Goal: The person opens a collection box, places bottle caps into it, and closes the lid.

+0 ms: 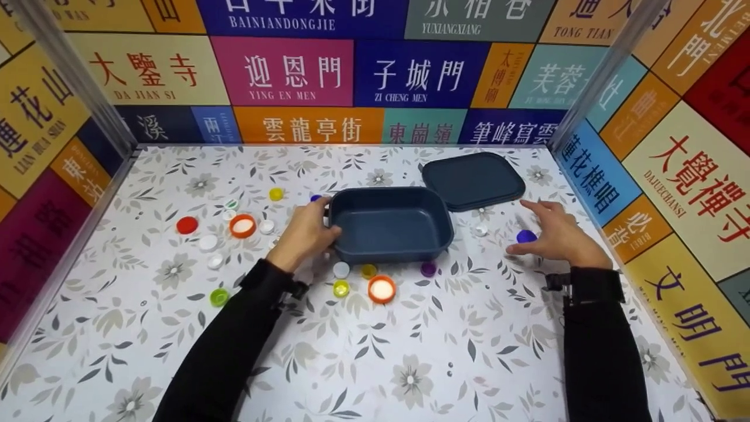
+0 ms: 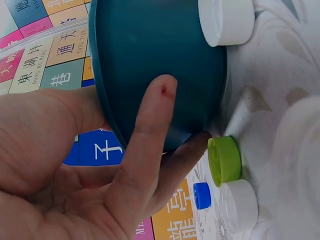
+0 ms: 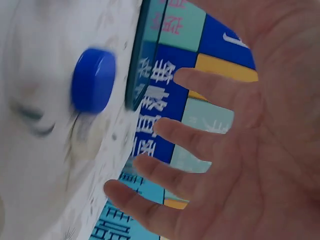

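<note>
While the left hand (image 1: 302, 237) grips a dark-blue box (image 1: 392, 228) mid-table, its floor showing, the right hand (image 1: 556, 235) spreads its fingers near a blue cap (image 1: 526, 236); 2 orange caps (image 1: 382, 289) and a lid (image 1: 474, 180) share the flowered table (image 1: 410, 378) below sign-printed walls (image 1: 284, 71).

Lid (image 1: 473, 180) behind box (image 1: 392, 256), to R.

The box (image 1: 391, 233) and lid (image 1: 473, 180) at far right are dark slate blue, accompanied by a red cap (image 1: 187, 225) at left, a blue cap (image 1: 526, 236) at right, black sleeves (image 1: 220, 349) and a white tablecloth (image 1: 328, 357) patterned with grey leaves and flowers.
</note>
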`<state>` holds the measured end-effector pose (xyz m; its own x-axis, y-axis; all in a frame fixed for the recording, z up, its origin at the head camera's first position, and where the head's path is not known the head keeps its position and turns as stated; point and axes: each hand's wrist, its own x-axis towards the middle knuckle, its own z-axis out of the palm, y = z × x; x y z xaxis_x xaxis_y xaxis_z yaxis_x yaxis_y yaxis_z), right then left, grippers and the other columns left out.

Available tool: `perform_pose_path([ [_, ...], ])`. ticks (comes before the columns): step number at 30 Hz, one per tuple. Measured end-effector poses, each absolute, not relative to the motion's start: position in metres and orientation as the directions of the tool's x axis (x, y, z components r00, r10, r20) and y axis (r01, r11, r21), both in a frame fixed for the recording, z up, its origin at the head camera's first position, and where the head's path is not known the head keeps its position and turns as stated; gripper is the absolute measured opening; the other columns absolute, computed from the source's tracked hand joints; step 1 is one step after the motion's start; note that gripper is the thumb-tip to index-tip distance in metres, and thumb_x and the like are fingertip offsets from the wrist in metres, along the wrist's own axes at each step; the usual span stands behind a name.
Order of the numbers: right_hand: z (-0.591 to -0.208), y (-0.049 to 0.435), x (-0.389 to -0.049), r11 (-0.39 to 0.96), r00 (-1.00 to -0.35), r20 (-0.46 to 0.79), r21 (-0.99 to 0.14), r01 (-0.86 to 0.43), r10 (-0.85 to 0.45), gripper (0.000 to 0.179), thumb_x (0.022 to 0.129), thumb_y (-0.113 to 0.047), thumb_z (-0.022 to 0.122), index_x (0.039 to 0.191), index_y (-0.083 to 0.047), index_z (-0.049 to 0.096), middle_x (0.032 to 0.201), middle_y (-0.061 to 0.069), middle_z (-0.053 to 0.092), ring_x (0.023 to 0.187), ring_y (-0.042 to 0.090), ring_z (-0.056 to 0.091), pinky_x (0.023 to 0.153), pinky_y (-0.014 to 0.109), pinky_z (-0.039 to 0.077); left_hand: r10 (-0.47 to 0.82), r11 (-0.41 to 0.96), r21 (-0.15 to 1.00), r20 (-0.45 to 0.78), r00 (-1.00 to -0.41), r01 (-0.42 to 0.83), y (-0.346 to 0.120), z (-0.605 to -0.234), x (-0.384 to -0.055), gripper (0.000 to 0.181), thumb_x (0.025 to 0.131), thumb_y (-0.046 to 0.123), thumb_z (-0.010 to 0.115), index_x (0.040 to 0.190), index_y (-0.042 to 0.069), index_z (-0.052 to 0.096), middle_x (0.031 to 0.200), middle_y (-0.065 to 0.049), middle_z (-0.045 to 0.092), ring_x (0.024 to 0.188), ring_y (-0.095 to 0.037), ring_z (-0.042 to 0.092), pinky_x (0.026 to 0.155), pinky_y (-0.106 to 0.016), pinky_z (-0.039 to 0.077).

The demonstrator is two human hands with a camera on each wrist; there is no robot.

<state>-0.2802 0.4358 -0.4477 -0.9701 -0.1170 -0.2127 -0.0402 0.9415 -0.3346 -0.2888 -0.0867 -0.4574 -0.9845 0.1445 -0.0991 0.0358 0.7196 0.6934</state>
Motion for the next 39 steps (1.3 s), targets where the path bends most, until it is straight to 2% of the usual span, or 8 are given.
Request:
perform_pose_path([
  [4, -0.452, 0.442, -0.277, 0.947, -0.961, -0.251, -0.319, -0.03, -0.115, 0.129, 0.09, -0.058, 0.099, 0.185, -0.009, 0.026, 0.182, 0.047, 0.017, 0.161, 0.074, 0.03, 0.129, 0.093, 0.029, 0.149, 0.729, 0.683, -0.089, -0.985, 0.048, -0.088, -0.459, -0.289, 0.079, 0.105, 0.011, 0.08, 0.176, 0.002, 0.046, 0.159, -0.032, 0.069, 0.125, -0.04, 0.081, 0.118, -0.051, 0.064],
  [9, -0.456, 0.445, -0.276, 0.934, -0.955, -0.264, -0.355, -0.034, -0.135, 0.12, 0.092, -0.052, 0.098, 0.183, -0.006, 0.034, 0.18, 0.045, 0.028, 0.163, 0.067, 0.036, 0.133, 0.086, 0.032, 0.146, 0.734, 0.677, -0.098, -0.984, 0.041, -0.087, -0.459, -0.289, 0.081, 0.106, 0.013, 0.081, 0.177, 0.002, 0.044, 0.16, -0.032, 0.069, 0.12, -0.038, 0.082, 0.117, -0.051, 0.065],
  [13, -0.458, 0.445, -0.279, 0.916, -0.954, -0.24, -0.394, -0.072, -0.179, 0.11, 0.093, -0.045, 0.099, 0.177, -0.002, 0.044, 0.176, 0.039, 0.045, 0.164, 0.061, 0.042, 0.135, 0.08, 0.035, 0.143, 0.732, 0.68, -0.106, -0.984, 0.033, -0.087, -0.46, -0.289, 0.082, 0.106, 0.012, 0.081, 0.178, 0.003, 0.043, 0.159, -0.031, 0.069, 0.114, -0.036, 0.082, 0.116, -0.05, 0.065],
  [16, -0.458, 0.444, -0.281, 0.909, -0.958, -0.202, -0.402, -0.108, -0.203, 0.098, 0.093, -0.04, 0.1, 0.171, 0.0, 0.054, 0.165, 0.036, 0.062, 0.151, 0.056, 0.058, 0.13, 0.076, 0.044, 0.142, 0.72, 0.693, -0.101, -0.985, 0.032, -0.087, -0.46, -0.29, 0.082, 0.105, 0.011, 0.081, 0.178, 0.003, 0.043, 0.159, -0.031, 0.07, 0.111, -0.036, 0.082, 0.114, -0.05, 0.066],
  [19, -0.457, 0.441, -0.282, 0.904, -0.962, -0.173, -0.409, -0.124, -0.21, 0.084, 0.093, -0.034, 0.099, 0.161, 0.001, 0.065, 0.156, 0.034, 0.07, 0.143, 0.054, 0.064, 0.125, 0.074, 0.05, 0.143, 0.711, 0.702, -0.096, -0.985, 0.034, -0.086, -0.459, -0.291, 0.081, 0.105, 0.009, 0.08, 0.178, 0.002, 0.043, 0.158, -0.032, 0.069, 0.111, -0.037, 0.082, 0.113, -0.05, 0.067],
  [25, -0.456, 0.436, -0.28, 0.891, -0.968, -0.176, -0.446, -0.082, -0.178, 0.057, 0.095, -0.021, 0.094, 0.147, -0.002, 0.078, 0.154, 0.035, 0.071, 0.141, 0.056, 0.065, 0.122, 0.074, 0.051, 0.14, 0.725, 0.688, -0.104, -0.985, 0.03, -0.087, -0.46, -0.29, 0.081, 0.106, 0.011, 0.08, 0.177, 0.001, 0.043, 0.158, -0.032, 0.069, 0.118, -0.038, 0.081, 0.115, -0.051, 0.066],
  [33, -0.457, 0.435, -0.282, 0.895, -0.967, -0.221, -0.445, -0.012, -0.123, 0.053, 0.099, -0.018, 0.087, 0.148, -0.002, 0.077, 0.152, 0.033, 0.072, 0.141, 0.054, 0.065, 0.12, 0.074, 0.054, 0.141, 0.731, 0.681, -0.087, -0.986, 0.044, -0.087, -0.459, -0.288, 0.079, 0.106, 0.011, 0.079, 0.176, 0.002, 0.045, 0.155, -0.03, 0.072, 0.12, -0.037, 0.08, 0.114, -0.05, 0.065],
  [39, -0.457, 0.437, -0.283, 0.911, -0.97, -0.232, -0.411, 0.026, -0.077, 0.043, 0.101, -0.014, 0.08, 0.143, -0.001, 0.081, 0.137, 0.029, 0.077, 0.12, 0.043, 0.066, 0.105, 0.06, 0.061, 0.147, 0.738, 0.673, -0.094, -0.985, 0.046, -0.087, -0.46, -0.289, 0.079, 0.107, 0.013, 0.077, 0.177, 0.002, 0.043, 0.158, -0.031, 0.07, 0.127, -0.038, 0.078, 0.119, -0.051, 0.063],
])
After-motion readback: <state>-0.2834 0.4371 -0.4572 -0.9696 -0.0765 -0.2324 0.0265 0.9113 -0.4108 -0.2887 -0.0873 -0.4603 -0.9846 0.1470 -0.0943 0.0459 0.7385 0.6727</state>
